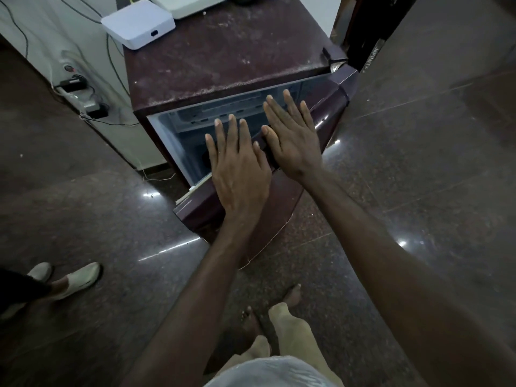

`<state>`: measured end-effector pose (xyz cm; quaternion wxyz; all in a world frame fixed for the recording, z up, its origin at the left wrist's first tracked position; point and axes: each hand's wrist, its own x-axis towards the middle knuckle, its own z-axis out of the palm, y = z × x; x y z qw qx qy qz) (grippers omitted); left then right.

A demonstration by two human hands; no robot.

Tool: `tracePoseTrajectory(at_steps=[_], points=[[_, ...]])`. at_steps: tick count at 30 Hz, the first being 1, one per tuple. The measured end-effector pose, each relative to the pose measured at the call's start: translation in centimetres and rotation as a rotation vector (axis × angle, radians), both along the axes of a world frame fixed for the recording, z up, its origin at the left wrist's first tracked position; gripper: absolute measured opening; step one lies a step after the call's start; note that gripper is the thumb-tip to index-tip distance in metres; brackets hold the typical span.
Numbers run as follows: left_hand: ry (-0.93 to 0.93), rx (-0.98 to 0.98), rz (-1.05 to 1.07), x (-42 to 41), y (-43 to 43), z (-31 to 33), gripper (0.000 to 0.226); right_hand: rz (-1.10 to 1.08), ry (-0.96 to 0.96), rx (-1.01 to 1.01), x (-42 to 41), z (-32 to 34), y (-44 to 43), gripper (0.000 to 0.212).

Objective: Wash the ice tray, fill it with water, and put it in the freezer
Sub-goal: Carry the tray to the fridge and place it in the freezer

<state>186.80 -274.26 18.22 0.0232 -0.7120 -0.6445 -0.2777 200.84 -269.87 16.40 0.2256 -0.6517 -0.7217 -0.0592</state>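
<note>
A dark maroon fridge [223, 60] stands in front of me with its door [329, 107] partly ajar, hinged at the right. Through the gap shows the pale blue-white inside of the freezer [190, 127]. My left hand [240, 174] lies flat with straight fingers on the door's outer face near its free edge. My right hand [293, 141] lies flat beside it, higher on the door, fingers spread and straight. Neither hand holds anything. No ice tray is in view.
A white box [138, 23] and a white flat device [192, 4] sit on the fridge top. A power strip with plugs and cables [81, 93] hangs on the left wall. Another person's feet in pale shoes [67, 280] stand at left on the dark polished floor.
</note>
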Motion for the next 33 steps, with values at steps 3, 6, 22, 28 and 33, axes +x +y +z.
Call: tracePoseTrajectory(at_steps=[3, 6, 22, 28, 33], points=[[0.034, 0.029, 0.046, -0.3, 1.5, -0.1, 0.055, -0.027, 0.001, 0.000, -0.6, -0.2, 0.9, 0.060], [0.045, 0.071, 0.081, -1.0, 2.9, -0.4, 0.056, -0.052, 0.016, 0.006, -1.3, -0.3, 1.6, 0.059], [0.091, 0.272, 0.048, -4.1, 9.6, -1.4, 0.048, -0.132, -0.008, 0.015, -4.1, -0.2, 5.2, 0.064], [0.092, 0.313, 0.037, -4.7, 11.8, -1.6, 0.048, -0.136, -0.016, 0.030, -4.5, -0.4, 6.5, 0.066], [0.082, 0.361, 0.013, -5.2, 13.7, -1.7, 0.046, -0.152, -0.037, 0.065, -4.9, -0.7, 7.8, 0.065]])
